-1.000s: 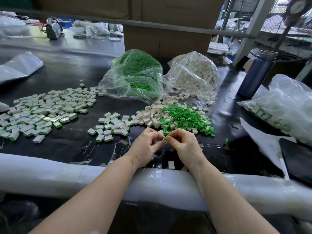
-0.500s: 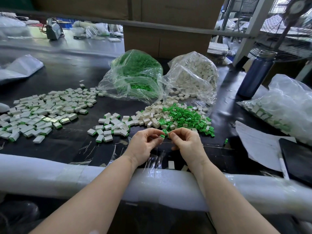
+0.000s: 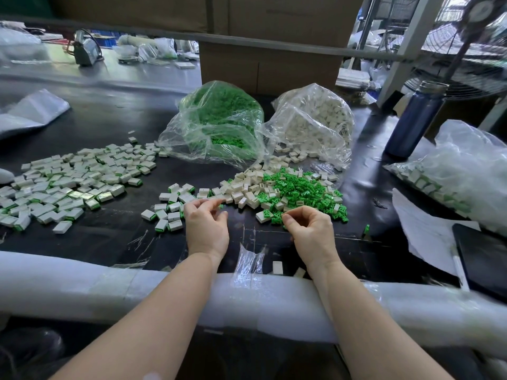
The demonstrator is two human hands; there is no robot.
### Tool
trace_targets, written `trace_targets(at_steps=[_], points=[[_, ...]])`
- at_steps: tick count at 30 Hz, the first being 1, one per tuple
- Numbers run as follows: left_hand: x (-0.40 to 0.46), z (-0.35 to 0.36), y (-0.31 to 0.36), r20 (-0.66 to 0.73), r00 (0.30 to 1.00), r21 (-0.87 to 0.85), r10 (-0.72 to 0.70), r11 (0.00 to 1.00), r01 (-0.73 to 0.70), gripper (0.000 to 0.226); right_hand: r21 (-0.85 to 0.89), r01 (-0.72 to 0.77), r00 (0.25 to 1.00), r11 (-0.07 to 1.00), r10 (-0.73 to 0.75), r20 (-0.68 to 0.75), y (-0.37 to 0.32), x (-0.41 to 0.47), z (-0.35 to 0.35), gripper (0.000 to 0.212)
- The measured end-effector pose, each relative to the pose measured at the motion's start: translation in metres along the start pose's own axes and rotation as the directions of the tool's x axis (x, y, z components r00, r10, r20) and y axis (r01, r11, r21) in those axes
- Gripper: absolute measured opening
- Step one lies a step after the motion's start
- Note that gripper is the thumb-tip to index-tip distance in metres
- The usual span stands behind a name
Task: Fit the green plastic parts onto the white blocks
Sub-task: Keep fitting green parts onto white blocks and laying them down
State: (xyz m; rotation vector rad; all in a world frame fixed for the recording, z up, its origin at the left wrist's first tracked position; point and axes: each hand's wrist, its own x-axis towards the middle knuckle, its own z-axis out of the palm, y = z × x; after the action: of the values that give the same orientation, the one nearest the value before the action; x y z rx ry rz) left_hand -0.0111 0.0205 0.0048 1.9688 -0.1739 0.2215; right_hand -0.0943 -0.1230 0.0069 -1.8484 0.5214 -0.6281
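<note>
Left hand (image 3: pixel 206 225): over the dark tabletop (image 3: pixel 109 237), fingers loosely curled, thumb and forefinger close together; whether anything sits in that grip I cannot tell.
Right hand (image 3: pixel 311 229): fingertips drawn together at the near edge of the green heap; a pinch on a small green part looks likely, but it is too small to be sure.
Green parts (image 3: pixel 301 190): loose heap just beyond the right grip, mixed with white ones.
White blocks (image 3: pixel 244 187): piled just beyond and between the two grips, touching the green heap.
Fitted blocks (image 3: pixel 167 215): small cluster just left of the left grip, white with green ends.
Larger spread (image 3: pixel 76 179): more white-and-green pieces well to the left of both hands.
Green bag (image 3: pixel 219 122): clear plastic, full of green parts, far beyond the grips.
White bag (image 3: pixel 315 124): clear plastic, white blocks spilling from its mouth, beside the green bag.
Bottle (image 3: pixel 411 119): blue, upright, well beyond and right of the right grip.
Foam rail (image 3: pixel 82 283): white padding along the near tabletop edge, both forearms resting across it.
</note>
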Motion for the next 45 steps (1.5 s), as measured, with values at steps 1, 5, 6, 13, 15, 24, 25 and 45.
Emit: trace_targets(at_steps=[1,5,6,13,15,24,25,45], points=[[0.0,0.0,0.0,0.008,1.0,0.027,-0.003,1.0,0.003,0.032,-0.004,-0.011,1.0,1.0,0.011,-0.013,0.001,0.0,0.0,0.016],[-0.002,0.003,-0.001,0.048,0.999,0.171,-0.016,0.985,0.007,0.041,-0.032,-0.02,0.997,0.999,0.018,-0.081,0.003,0.002,-0.002,0.017],[-0.002,0.004,-0.001,0.056,0.998,0.204,-0.026,0.979,0.014,0.04,-0.04,-0.02,0.996,0.999,0.016,-0.09,0.003,0.002,-0.002,0.017],[-0.002,0.006,-0.001,0.132,0.991,0.34,-0.036,0.94,-0.011,0.038,-0.097,-0.047,0.991,0.994,0.034,-0.131,0.005,0.004,-0.003,0.014],[-0.002,0.007,-0.001,0.153,0.988,0.366,-0.028,0.93,-0.03,0.04,-0.119,-0.061,0.988,0.991,0.044,-0.145,0.006,0.005,-0.003,0.013],[-0.014,0.009,0.003,0.346,0.895,0.338,0.283,0.852,-0.4,0.051,-0.288,-0.037,0.993,0.957,0.003,-0.118,0.006,0.004,-0.001,0.011],[-0.014,0.011,0.003,0.414,0.857,0.316,0.306,0.835,-0.45,0.053,-0.311,-0.033,0.994,0.95,-0.001,-0.11,0.006,0.004,0.0,0.012],[-0.019,0.009,0.01,0.488,0.796,0.18,0.359,0.85,-0.494,0.013,-0.543,-0.054,0.998,0.838,0.034,-0.047,0.007,0.003,0.003,0.022]])
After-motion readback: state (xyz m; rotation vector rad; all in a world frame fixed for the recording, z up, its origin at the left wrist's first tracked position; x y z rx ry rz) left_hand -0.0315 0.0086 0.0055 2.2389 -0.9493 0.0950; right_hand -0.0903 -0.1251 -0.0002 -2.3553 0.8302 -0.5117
